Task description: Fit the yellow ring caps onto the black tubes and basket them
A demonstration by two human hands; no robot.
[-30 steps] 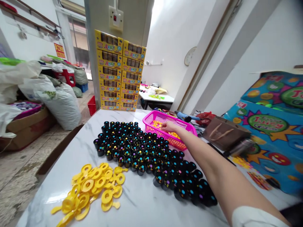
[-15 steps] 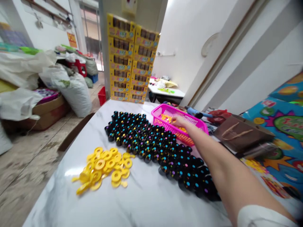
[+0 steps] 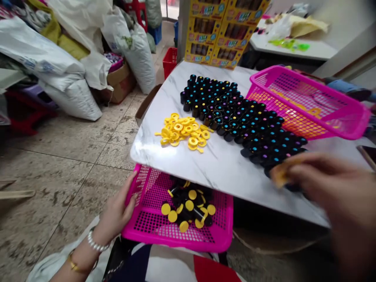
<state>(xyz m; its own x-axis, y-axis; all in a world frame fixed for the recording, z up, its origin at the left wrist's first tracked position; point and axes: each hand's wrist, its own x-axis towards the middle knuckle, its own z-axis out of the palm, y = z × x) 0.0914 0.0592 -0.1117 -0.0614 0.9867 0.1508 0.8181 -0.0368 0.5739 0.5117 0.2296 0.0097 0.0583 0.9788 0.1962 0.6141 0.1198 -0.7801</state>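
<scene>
My left hand (image 3: 119, 209) grips the left rim of a pink plastic basket (image 3: 226, 223), which rests at my lap beneath the table edge. Inside lie several black cylinders with yellow round ends (image 3: 189, 205). Blurred by motion, my right hand (image 3: 317, 176) is closed over the table's right part, with a yellow-orange piece (image 3: 280, 174) at its fingertips; its exact shape is smeared. Just beyond it stand rows of black cylinders (image 3: 235, 111) with coloured dots on top. Yellow ring-shaped pieces with tabs (image 3: 182, 131) lie in a pile on the left of the table.
A second pink basket (image 3: 305, 102) with yellow pieces inside stands at the back right of the marbled table (image 3: 164, 152). Yellow display boxes (image 3: 217, 35) are stacked at the far edge. White sacks (image 3: 141, 55) and a red bin (image 3: 169, 62) are on the floor.
My right hand has come out of the far pink basket, toward me. The view has swung down and left, bringing my left hand and the near basket into sight.
</scene>
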